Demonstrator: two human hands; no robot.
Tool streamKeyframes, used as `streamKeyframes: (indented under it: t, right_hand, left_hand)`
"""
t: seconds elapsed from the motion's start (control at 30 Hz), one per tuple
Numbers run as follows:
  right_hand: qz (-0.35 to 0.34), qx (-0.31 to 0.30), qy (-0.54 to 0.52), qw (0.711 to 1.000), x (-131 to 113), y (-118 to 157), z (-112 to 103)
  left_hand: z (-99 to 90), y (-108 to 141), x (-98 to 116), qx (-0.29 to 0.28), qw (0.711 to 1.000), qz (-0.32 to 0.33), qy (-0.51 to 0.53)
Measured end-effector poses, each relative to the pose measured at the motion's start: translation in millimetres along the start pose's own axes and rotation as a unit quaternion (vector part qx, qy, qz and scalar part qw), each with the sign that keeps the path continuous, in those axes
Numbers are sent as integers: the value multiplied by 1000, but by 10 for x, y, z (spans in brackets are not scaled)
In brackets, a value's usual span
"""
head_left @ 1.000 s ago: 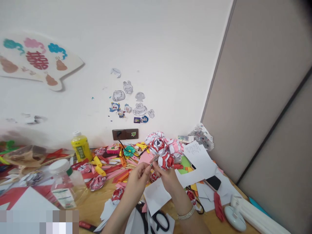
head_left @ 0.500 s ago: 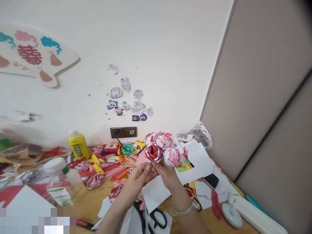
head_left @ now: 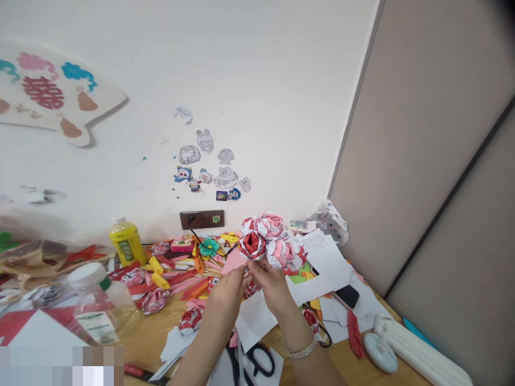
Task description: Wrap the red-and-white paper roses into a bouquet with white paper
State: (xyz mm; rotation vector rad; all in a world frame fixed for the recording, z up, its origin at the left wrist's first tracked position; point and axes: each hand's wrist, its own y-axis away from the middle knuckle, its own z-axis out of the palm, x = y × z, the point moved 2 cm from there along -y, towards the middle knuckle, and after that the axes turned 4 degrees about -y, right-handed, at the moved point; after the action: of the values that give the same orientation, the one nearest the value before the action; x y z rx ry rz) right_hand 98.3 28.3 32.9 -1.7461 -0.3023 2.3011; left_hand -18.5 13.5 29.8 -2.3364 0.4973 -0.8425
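A bunch of several paper roses (head_left: 273, 244) in red, pink and white is held up above the desk. Just below the blooms, my right hand (head_left: 269, 280) is closed around the base, its thumb in front. My left hand (head_left: 230, 287) meets it from the left, fingers closed and pressed against the same spot. The stems and the left fingertips are mostly hidden by the hands. Beneath my wrists lie black-handled scissors (head_left: 260, 360) on white paper. A loose red and white paper rose (head_left: 190, 320) rests left of my left forearm.
Coloured paper strips (head_left: 189, 284) cover the back of the desk. To the left stand a yellow bottle (head_left: 127, 244) and a clear jar (head_left: 94, 308). A phone (head_left: 346, 296), white sheets (head_left: 328, 262) and a white lamp (head_left: 418, 348) lie on the right.
My left hand has turned, its back now more upward and its fingertips further behind the base. The right thumb has moved up slightly. The roses stay held up, and the view has shifted a little.
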Motion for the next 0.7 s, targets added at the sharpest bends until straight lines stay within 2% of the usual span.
streamKeyframes:
  t: [0.07, 0.2, 0.3, 0.53, 0.6, 0.7]
  right_hand:
    - [3, -5, -18, 1000, -2, 9, 16]
    - [14, -16, -41, 999, 4, 28, 32]
    - [20, -17, -32, 999, 24, 40, 15]
    - [-1, -21, 1, 1000, -50, 65, 7]
    - [-8, -21, 16, 1000, -94, 76, 27]
    - [3, 11, 12, 1000, -135, 86, 55]
  left_hand:
    - [-31, -5, 17, 5, 1000, -18, 13]
    - [-144, -41, 121, -24, 994, -89, 60]
    - [-201, -68, 183, -37, 987, -118, 103]
    - [-159, -77, 110, -75, 956, -154, 240]
    - [-159, -73, 105, -59, 963, -150, 213]
    - [-147, -49, 111, 16, 984, -129, 120]
